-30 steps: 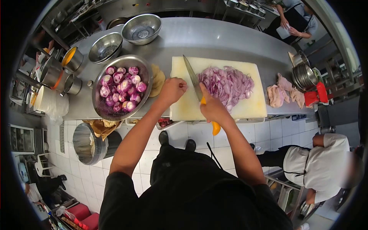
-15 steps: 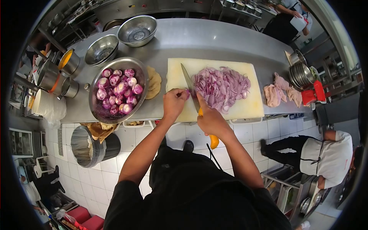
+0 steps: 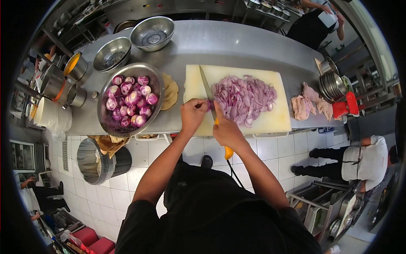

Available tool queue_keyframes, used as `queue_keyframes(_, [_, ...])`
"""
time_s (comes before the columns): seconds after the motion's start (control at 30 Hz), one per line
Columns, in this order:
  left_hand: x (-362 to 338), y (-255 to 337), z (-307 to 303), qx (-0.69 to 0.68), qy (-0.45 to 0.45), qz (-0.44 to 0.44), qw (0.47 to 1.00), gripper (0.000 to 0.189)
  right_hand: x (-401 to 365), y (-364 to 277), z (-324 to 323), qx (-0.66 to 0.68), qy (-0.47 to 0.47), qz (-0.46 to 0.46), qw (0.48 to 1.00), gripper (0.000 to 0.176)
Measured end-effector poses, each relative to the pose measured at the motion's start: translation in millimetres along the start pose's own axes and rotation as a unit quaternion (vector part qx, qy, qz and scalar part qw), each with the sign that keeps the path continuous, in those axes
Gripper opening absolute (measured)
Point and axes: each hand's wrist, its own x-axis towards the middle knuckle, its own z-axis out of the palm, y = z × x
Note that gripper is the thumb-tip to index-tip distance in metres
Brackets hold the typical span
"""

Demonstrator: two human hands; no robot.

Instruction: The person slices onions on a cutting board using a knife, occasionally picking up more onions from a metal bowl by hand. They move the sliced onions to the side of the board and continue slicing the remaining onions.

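Observation:
A knife (image 3: 206,83) with a yellow handle is in my right hand (image 3: 228,132), its blade pointing away from me over the white cutting board (image 3: 192,78). My left hand (image 3: 193,113) pinches a small piece of purple onion (image 3: 209,105) against the left side of the blade. Sliced purple onion (image 3: 245,99) lies heaped on the board, right of the knife. Left of the board, a metal colander (image 3: 159,84) holds several peeled purple onions (image 3: 134,97). My fingertips partly hide the onion piece.
Two metal bowls (image 3: 152,36) stand behind the colander. A tan cloth-like item (image 3: 170,93) lies beside it. Pinkish cloths (image 3: 302,106) and stacked metal pans (image 3: 332,83) are at the right. A lined bin (image 3: 95,163) stands below left. A co-worker (image 3: 359,164) is at lower right.
My right hand and the knife have shifted slightly left and the handle stands more upright. The co-worker at lower right has moved a little, and the one at upper right has changed arm position.

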Motion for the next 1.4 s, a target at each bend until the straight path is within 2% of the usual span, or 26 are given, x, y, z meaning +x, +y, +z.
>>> queue_keyframes(0.13, [0.8,-4.8,0.2,-0.019,-0.005,-0.005,1.0,0.013,39.4,20.2,22.5,-0.058,0.075,-0.056,0.994,0.085])
queue_keyframes(0.23, [1.4,-4.2,0.1,-0.008,-0.006,0.002,1.0,0.013,39.2,-2.7,-3.5,0.033,-0.007,0.02,0.999,0.085])
queue_keyframes(0.33, [-1.2,1.8,-2.4,0.004,-0.003,-0.004,1.0,0.013,8.5,-40.9,-44.6,0.067,-0.087,0.093,0.99,0.085])
queue_keyframes(0.53, [-1.0,-2.3,0.9,-0.006,0.01,0.014,1.0,0.014,-28.7,-62.2,-56.3,0.072,-0.103,0.107,0.986,0.083])
queue_keyframes(0.83, [0.3,-2.7,-1.7,-0.012,0.0,0.012,1.0,0.013,34.2,-5.5,9.6,-0.048,0.072,-0.045,0.995,0.089])
queue_keyframes(0.87, [1.1,-6.8,0.5,-0.015,0.006,0.019,1.0,0.013,38.0,-0.9,7.5,-0.002,0.027,-0.006,1.0,0.09])
queue_keyframes(0.93, [1.0,-6.3,2.6,-0.019,0.002,0.02,1.0,0.014,24.9,-30.8,-28.2,0.091,-0.059,0.073,0.991,0.091])
queue_keyframes(1.03, [-1.8,-0.4,-0.7,-0.015,-0.001,0.008,1.0,0.014,-4.5,-52.9,-52.6,0.08,-0.083,0.083,0.99,0.092])
queue_keyframes(1.13, [-1.8,-3.2,1.1,-0.008,0.004,0.013,1.0,0.014,-23.4,-66.2,-61.8,0.071,-0.116,0.115,0.984,0.085])
queue_keyframes(1.33, [-1.7,-4.0,-1.1,0.004,-0.004,0.015,1.0,0.015,-9.9,-40.8,-28.6,0.023,-0.068,0.065,0.995,0.085])
queue_keyframes(1.4, [-1.0,-2.9,0.2,-0.004,-0.001,0.019,1.0,0.015,10.3,-15.7,4.1,-0.034,0.02,0.002,0.999,0.086])
